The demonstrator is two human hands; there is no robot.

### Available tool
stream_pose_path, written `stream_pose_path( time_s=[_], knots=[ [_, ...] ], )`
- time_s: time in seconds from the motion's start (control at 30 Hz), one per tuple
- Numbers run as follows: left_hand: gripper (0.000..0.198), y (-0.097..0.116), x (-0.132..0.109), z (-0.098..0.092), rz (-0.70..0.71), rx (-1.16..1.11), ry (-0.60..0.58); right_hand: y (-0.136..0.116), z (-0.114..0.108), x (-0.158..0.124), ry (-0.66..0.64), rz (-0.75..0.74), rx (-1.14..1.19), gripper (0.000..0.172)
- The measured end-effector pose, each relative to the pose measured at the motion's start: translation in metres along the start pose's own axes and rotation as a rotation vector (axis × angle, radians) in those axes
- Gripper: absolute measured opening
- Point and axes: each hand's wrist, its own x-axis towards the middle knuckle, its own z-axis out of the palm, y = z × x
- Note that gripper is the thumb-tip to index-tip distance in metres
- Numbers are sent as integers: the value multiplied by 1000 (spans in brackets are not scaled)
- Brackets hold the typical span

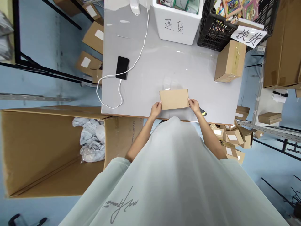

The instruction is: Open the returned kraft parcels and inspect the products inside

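A flat brown cardboard box is held between my two hands over the front part of the grey table. My left hand pinches its lower left corner. On the other side, my right hand grips the right edge. Just beyond that hand, partly hidden by my forearm, lies a black and yellow tool, which looks like a utility knife. Whether the cardboard is a closed box or a single sheet, I cannot tell.
A phone with a white cable lies left on the table. At the back stand a white bin and a black crate. A taped carton sits right. A large open carton with crumpled plastic stands left.
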Motion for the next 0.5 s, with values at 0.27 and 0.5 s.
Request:
stream_pose_path(
  time_s=[0.27,0.5],
  knots=[
    [79,-14,-35,6,-4,-154,-140,4,12,-42,-57,47,244,91],
    [63,-11,-33,-36,92,-118,-91,3,0,-82,8,-9,144,95]
  ],
)
